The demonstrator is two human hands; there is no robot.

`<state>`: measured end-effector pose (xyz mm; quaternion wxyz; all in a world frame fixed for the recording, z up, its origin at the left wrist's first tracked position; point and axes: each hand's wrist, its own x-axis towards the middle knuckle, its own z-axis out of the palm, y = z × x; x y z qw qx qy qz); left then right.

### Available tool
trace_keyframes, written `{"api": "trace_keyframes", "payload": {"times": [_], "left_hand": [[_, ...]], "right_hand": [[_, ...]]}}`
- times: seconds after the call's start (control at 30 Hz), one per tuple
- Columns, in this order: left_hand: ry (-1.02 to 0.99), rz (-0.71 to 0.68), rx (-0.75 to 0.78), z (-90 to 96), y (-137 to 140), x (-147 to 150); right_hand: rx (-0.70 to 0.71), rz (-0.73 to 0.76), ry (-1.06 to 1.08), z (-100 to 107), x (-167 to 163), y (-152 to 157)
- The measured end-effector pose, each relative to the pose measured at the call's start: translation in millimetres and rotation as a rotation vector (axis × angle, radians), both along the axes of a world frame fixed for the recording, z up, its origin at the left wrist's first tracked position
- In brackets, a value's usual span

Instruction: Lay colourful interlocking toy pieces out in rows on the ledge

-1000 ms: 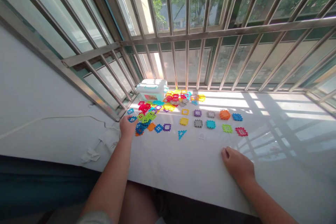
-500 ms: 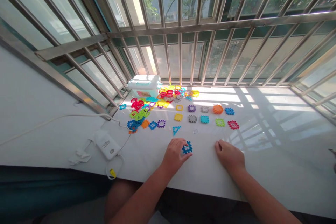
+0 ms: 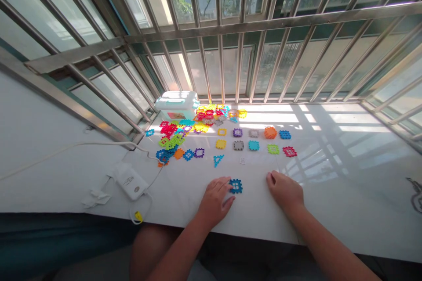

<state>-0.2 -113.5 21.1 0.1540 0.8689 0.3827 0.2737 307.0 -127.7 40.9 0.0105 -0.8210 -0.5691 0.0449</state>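
Observation:
A dark blue square window-shaped building piece [image 3: 236, 186] with notched edges lies on the white tabletop in front of me. My left hand [image 3: 216, 199] is at its left side, fingertips at its edge, thumb spread away below. Closed and resting on the table to the right is my right hand [image 3: 286, 191]; whatever its curled fingers might hold is hidden. Beyond the hands lie a light blue triangle piece [image 3: 218, 160] and a small pale square [image 3: 242, 161]. Two rows of square pieces include a grey one [image 3: 238, 145], a green one [image 3: 273, 149] and a red one [image 3: 289, 152].
A heap of mixed colourful pieces [image 3: 169, 142] spreads at the left back, beside a white lidded box [image 3: 178, 104]. A white power bank [image 3: 131, 183] with cables lies at the left. Metal bars [image 3: 211, 30] border the far side. A metal object [image 3: 416, 195] sits at the right edge.
The blue window piece went from being pinched and tilted in my left hand to lying flat on the table. My left fingers have spread. The view has shifted slightly.

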Motion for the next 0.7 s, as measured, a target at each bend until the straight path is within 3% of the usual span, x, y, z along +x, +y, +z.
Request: {"api": "trace_keyframes", "payload": {"times": [0.2, 0.43, 0.7], "left_hand": [[0.131, -0.021, 0.059, 2.3, -9, 18], [-0.065, 0.247, 0.050, -9.8, -17, 39], [0.000, 0.150, -0.060, -9.0, -22, 50]], "right_hand": [[0.023, 0.012, -0.004, -1, 0, -1], [0.037, 0.024, 0.000, 0, -2, -2], [0.116, 0.070, 0.030, -5, -1, -6]]}}
